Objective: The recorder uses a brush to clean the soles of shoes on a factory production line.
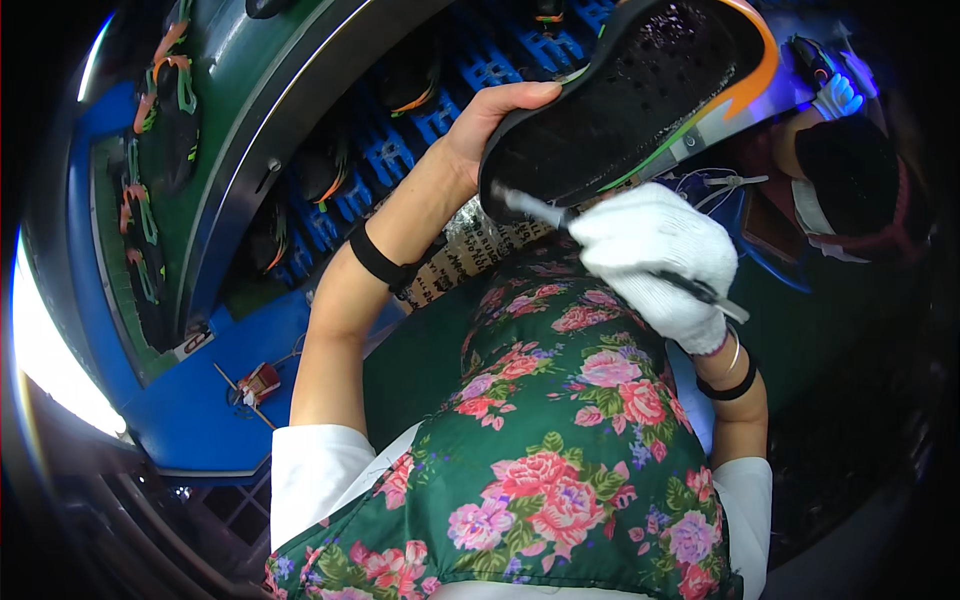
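Shoe sole in left hand

A green conveyor belt curves past on the left, carrying black shoe soles with orange trim on blue plastic racks. A green floral apron fills the foreground. At upper right sits another person wearing a white glove.

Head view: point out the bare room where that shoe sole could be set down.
Bare blue surface lies left of the left hand's forearm, between the green conveyor belt and a small red tool. The dark green patch beside the floral apron is also free. The blue racks holding soles are crowded. The gloved right hand brushes the black sole.
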`<state>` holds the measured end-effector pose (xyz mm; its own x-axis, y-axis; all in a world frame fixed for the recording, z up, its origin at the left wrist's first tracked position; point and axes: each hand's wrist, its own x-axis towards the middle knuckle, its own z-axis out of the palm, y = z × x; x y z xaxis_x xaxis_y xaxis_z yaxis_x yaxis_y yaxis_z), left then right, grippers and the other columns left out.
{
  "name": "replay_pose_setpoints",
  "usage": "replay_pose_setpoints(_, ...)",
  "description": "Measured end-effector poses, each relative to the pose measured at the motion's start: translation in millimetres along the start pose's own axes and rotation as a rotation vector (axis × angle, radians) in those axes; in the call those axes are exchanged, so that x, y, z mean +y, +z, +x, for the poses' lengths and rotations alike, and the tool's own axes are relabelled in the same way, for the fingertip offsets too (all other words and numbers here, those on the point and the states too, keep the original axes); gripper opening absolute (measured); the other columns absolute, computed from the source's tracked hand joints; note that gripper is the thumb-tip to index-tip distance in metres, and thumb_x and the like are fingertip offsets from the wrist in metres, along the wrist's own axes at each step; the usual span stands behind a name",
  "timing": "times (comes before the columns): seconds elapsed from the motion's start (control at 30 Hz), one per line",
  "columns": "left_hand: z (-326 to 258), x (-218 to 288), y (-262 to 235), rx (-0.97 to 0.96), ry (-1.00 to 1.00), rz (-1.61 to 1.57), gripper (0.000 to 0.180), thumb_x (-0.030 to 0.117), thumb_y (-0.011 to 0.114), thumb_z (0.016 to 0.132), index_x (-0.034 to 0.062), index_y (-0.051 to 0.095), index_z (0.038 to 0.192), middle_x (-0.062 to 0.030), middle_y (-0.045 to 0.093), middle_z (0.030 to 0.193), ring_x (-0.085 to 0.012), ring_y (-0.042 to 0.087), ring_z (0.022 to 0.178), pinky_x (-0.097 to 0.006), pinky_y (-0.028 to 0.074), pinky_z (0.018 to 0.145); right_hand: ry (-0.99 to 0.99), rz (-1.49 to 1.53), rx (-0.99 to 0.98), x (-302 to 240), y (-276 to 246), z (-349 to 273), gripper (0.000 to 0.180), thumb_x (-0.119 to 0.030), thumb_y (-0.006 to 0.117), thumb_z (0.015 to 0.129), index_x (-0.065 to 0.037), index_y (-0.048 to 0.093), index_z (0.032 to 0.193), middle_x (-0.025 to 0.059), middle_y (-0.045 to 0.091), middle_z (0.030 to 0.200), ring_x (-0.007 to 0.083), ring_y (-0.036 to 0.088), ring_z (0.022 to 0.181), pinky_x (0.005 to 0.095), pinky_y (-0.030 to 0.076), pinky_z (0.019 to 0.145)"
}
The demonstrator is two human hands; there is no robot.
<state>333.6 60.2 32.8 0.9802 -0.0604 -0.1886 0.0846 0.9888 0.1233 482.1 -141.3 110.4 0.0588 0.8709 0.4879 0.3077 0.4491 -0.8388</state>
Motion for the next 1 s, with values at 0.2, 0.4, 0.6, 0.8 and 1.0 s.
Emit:
replay_pose_setpoints(0.2,14,-14,8,0.043,0.048,0.022,0.055,0.034,0.052,0.099,-0.0017,0.052,0.141,-0.0274,0.059,0.136,-0.0417,0.063,0.119,-0.069,0.044,0.105,0.157,0.145,0.095,4,4,-13,0.015,0.001,0.078,0.077,-0.002,0.078,0.091,0.0124,0.077,0.097,0.0243,0.074,0.09,0.0351,0.056,0.085)
replay_pose_setpoints(0.4,13,-31,0,0.252,0.124,0.01,0.074,0.05,0.049,0.099,-0.0014,0.039,0.151,-0.0337,0.049,0.144,-0.0455,0.054,0.129,-0.057,0.045,0.109,0.421,0.362,0.187,3,-6,-17,0.009,0.005,0.077,0.076,0.001,0.076,0.084,0.0148,0.076,0.094,0.0236,0.073,0.086,0.0343,0.057,0.081)
replay_pose_setpoints(0.6,4,-60,9,0.148,0.03,-0.189,0.068,0.054,0.043,0.101,0.0041,0.047,0.148,-0.0271,0.056,0.139,-0.0485,0.06,0.119,-0.064,0.051,0.098,0.099,-0.257,0.15,16,-43,0,0.016,0.003,0.076,0.078,-0.007,0.078,0.091,0.0084,0.077,0.093,0.0191,0.074,0.086,0.0304,0.057,0.079)
replay_pose_setpoints(0.8,6,-80,5,0.157,-0.008,-0.212,0.07,0.058,0.041,0.101,0.0067,0.047,0.148,-0.0265,0.059,0.135,-0.0558,0.061,0.112,-0.066,0.052,0.093,-0.105,-0.718,0.096,22,-56,8,0.029,0.001,0.069,0.078,-0.006,0.075,0.106,0.0102,0.074,0.106,0.0284,0.07,0.099,0.0428,0.054,0.091)
replay_pose_setpoints(1.0,15,-55,6,0.188,0.149,-0.094,0.067,0.05,0.043,0.103,-0.0012,0.047,0.145,-0.0229,0.061,0.136,-0.0419,0.064,0.117,-0.057,0.05,0.104,-0.05,-0.252,-0.027,-2,3,-27,0.025,0.003,0.076,0.076,-0.007,0.076,0.099,0.0094,0.075,0.099,0.0275,0.072,0.09,0.0382,0.058,0.08)
